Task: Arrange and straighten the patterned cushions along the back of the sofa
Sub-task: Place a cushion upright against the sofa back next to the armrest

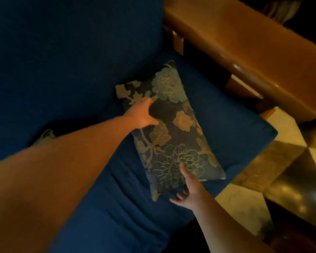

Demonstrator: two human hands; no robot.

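Floral cushion (173, 128) lying flat, askew, on blue sofa seat (235, 125), far corner near backrest (71, 52). Left hand (142, 115) on far edge, thumb over top, grip closed on cushion. Right hand (187, 192) at near edge, thumb on top, fingers curled beneath, likewise gripping. Wooden armrest (244, 52) beyond.
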